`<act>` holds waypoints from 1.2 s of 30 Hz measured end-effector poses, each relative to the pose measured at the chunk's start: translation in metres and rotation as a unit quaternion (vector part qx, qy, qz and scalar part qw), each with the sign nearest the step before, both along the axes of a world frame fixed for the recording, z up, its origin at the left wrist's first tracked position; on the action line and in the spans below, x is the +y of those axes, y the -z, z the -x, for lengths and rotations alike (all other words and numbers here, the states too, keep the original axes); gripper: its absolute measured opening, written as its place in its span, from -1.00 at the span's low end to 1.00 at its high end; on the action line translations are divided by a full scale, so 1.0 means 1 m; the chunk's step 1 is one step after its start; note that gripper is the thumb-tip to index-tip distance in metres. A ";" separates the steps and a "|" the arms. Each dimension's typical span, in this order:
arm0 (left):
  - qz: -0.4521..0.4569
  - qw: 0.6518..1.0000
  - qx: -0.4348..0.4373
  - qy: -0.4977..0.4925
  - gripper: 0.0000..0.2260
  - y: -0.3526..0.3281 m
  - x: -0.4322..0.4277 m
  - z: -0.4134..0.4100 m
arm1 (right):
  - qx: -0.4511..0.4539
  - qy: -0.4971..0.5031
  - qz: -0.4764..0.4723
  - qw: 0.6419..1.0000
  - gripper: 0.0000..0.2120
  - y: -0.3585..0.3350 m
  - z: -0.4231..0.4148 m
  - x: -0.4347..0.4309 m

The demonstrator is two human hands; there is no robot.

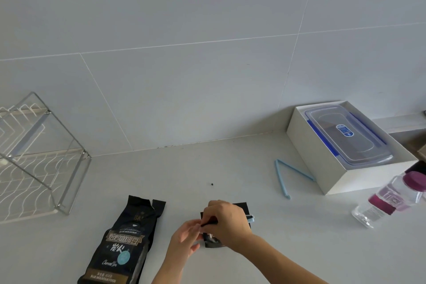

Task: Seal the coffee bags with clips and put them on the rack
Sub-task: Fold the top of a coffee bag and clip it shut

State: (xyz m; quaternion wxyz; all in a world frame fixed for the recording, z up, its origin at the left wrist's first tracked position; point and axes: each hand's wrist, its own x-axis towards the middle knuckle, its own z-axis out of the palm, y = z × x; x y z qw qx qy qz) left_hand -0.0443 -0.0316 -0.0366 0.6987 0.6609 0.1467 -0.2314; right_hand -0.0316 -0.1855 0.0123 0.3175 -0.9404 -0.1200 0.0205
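Near centre of counter (230, 163): small coffee bag (213, 241), lying flat, mostly covered by both hands. Right hand (227, 220) curled over folded top, gripping pale blue clip (250, 218), right end of clip poking out past the knuckles. Left hand (184, 236) pinching left end of the same fold; exact finger contact hard to make out. Clip probably not snapped home yet.

Left of that: larger coffee bag (124, 244), flat on counter, top open, unclipped. Spare clip (282, 178) spread in a V, further right, just beside white box (322, 163). Rack (76, 180) at far left, well apart from both bags.

Handling, as judged: foil-like film, soft, likely slippery, fold apt to spring back. Small bag light-looking, larger one heavier. Best held at flattened top just below fold, body supported when lifting towards rack
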 end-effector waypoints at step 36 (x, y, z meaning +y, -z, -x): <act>-0.114 0.991 -0.070 0.006 -0.99 0.000 -0.012 0.004 | -0.041 -0.135 0.025 0.990 -0.83 -0.011 0.011 -0.031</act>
